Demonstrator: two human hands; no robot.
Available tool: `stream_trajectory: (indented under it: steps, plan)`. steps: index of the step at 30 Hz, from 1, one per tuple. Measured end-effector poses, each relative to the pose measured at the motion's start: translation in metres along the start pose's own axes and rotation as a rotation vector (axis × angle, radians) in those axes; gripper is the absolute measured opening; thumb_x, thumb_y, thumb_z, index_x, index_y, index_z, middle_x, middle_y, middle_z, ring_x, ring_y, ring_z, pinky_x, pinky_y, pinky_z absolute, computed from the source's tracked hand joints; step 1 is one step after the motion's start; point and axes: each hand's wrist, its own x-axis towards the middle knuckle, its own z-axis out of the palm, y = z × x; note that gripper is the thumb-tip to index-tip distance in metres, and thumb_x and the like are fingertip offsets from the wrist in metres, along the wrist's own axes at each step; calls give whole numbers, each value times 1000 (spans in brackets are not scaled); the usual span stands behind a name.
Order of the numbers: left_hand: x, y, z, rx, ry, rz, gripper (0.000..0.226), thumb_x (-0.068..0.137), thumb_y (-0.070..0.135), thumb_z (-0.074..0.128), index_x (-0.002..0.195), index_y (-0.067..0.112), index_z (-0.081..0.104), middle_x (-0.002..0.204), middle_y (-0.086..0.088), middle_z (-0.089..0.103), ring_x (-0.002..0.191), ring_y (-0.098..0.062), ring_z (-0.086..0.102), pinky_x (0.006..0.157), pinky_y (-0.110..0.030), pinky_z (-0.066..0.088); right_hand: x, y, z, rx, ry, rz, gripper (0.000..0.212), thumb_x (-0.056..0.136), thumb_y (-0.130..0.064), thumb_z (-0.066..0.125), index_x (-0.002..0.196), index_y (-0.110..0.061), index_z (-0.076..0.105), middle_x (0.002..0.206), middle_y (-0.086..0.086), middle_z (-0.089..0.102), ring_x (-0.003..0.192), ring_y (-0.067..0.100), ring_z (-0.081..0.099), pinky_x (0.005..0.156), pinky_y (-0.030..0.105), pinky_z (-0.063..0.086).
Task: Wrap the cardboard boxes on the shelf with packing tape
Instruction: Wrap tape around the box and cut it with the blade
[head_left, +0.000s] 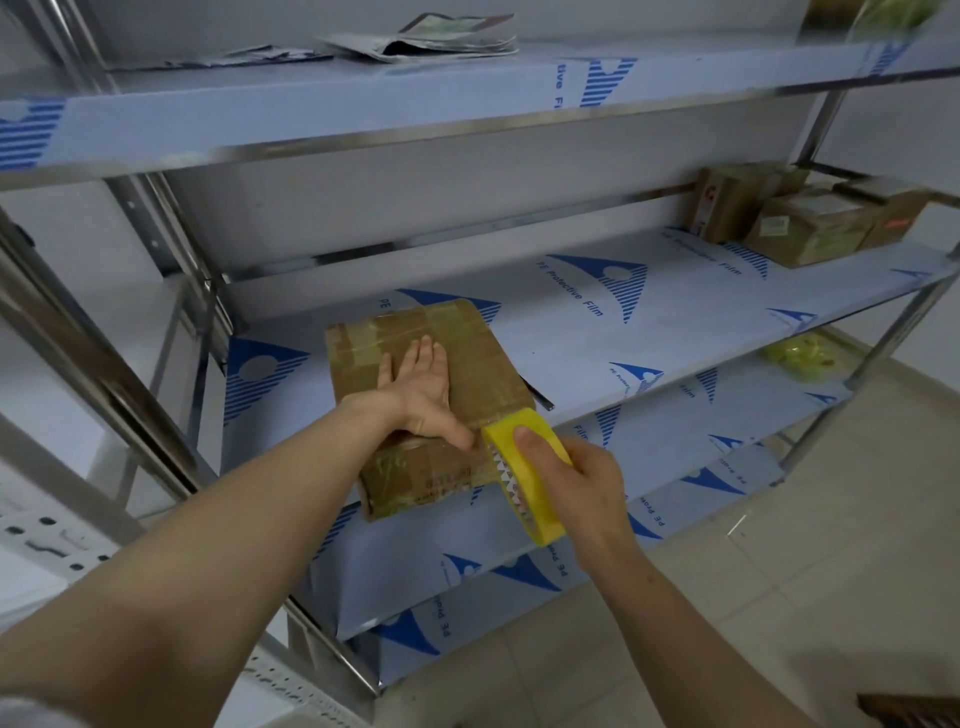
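On the middle shelf (597, 332), a sealed cardboard box (483, 358) lies under the left hand (421, 389), fingers (427, 356) flat; the right hand (589, 480) grips a yellow tape roll (503, 430) at its near corner.

A steel shelving rack (571, 353) stands against a white wall (893, 124) on pale floor tiles (779, 597).

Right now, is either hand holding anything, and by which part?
The right hand grips the tape dispenser round its body, thumb on top. The left hand holds nothing; it presses flat on the box.
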Motion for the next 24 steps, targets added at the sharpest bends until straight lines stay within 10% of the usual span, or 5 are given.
stream_trajectory:
  steps: [7,11,17,21,24]
  plan:
    - [-7,-9,-29,-279,-172,1,117,71,69,61,152,17,-5,160,-5,-9,147,-25,-6,118,-50,3,0,10,6,95,-17,-4,41,84,-33,68,70,4,60,60,9,51,57,18,47,56,30,42]
    - [24,12,-39,-336,334,-152,72,90,61,39,146,16,30,151,-12,31,137,-33,31,112,-47,28,8,6,10,77,15,-12,52,80,-43,68,46,-18,38,46,-2,35,47,13,34,48,24,32]
    - [93,14,-35,-35,247,-241,88,91,69,10,152,5,3,157,-21,5,145,-36,5,118,-49,5,18,12,11,-47,10,38,66,71,-65,60,57,-2,49,56,21,51,50,20,49,52,38,45]
    - [127,-8,-47,0,318,-246,81,92,68,14,120,3,53,123,-23,56,111,-36,53,94,-43,42,19,12,12,-104,44,29,50,75,-55,61,44,-22,38,43,-4,32,44,11,34,51,31,34]
    - [146,-18,-53,-55,297,-220,69,98,57,16,106,4,59,108,-19,61,94,-31,58,77,-34,42,16,17,15,-126,71,11,49,79,-49,62,43,-26,40,40,-5,30,41,8,30,50,27,28]
